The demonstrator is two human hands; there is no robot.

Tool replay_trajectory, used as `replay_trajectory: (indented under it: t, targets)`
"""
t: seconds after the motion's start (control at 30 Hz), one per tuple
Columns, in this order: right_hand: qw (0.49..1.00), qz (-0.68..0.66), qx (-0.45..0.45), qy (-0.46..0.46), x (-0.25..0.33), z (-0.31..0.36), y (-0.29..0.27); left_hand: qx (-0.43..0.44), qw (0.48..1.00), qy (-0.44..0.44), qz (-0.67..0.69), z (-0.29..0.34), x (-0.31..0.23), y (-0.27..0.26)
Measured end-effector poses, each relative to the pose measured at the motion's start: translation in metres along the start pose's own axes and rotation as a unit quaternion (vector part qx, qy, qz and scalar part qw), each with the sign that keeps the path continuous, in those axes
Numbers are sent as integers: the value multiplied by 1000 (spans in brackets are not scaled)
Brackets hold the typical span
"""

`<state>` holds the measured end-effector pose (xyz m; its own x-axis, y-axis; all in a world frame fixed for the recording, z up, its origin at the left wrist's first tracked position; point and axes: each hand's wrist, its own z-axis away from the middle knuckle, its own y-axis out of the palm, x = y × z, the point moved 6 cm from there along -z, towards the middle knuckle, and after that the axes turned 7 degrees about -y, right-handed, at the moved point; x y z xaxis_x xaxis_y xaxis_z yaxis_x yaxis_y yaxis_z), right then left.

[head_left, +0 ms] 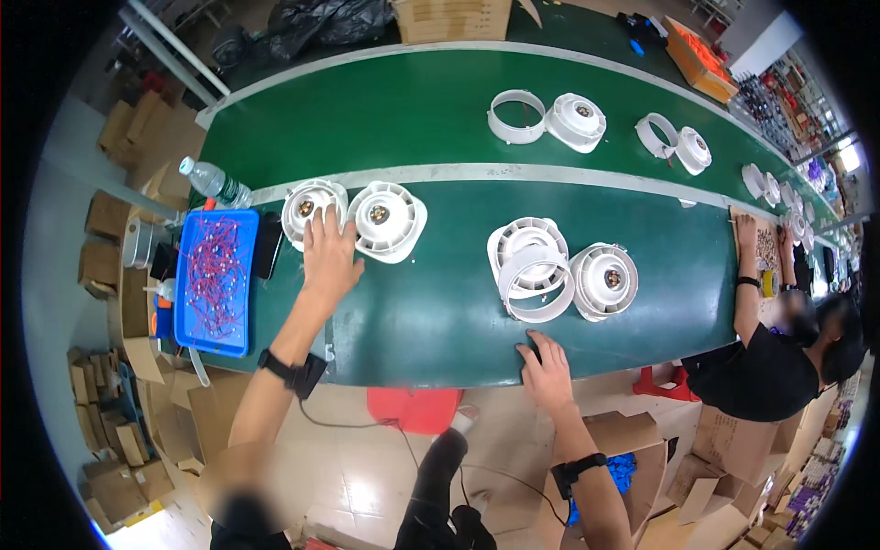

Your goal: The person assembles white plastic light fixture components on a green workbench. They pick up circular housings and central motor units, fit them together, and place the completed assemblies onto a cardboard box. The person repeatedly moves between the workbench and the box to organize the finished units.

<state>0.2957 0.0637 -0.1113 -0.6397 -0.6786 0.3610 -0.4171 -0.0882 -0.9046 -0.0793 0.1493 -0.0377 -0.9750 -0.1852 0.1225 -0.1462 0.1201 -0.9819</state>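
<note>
My left hand (330, 260) reaches over the table with its fingers stretched out. Its fingertips lie over the front of a white round motor housing (297, 220) with a brass-coloured centre, and seem to touch it. Close on the right sits a second white housing (389, 229) on a squarish base. My right hand (547, 371) is at the table's front edge, fingers apart and holding nothing. Beyond it, a white ring (510, 307) leans on a ribbed white housing (530, 231), beside another round housing (606, 284) with a metal centre.
A blue tray (250, 275) of red wires and a plastic bottle (220, 181) stand at the left. More white rings (496, 120) and housings (577, 126) sit on the green belt (367, 110) behind. A co-worker (761, 367) works at the right. Cardboard boxes (623, 431) stand below the table.
</note>
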Motion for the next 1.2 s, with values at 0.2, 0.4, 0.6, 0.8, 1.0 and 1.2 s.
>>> replay_trajectory:
  t: [0.2,0.4,0.6,0.8,1.0,1.2]
  targets:
    - [996,22,-60,55,-19,-5,-2,116,980,153,48,-47,-57,13]
    - [996,30,-55,65,-22,-2,2,198,962,186,5,-129,-89,55]
    - [996,46,-44,63,-27,5,12,191,977,88,-10,-222,-92,59]
    - [998,24,-44,37,-16,3,11,23,991,-102,78,-229,2,55]
    - [995,16,-72,64,-38,13,2,361,753,264,483,-20,-144,-42]
    - [975,-79,-188,93,-35,24,-13,759,485,340,270,284,-232,59]
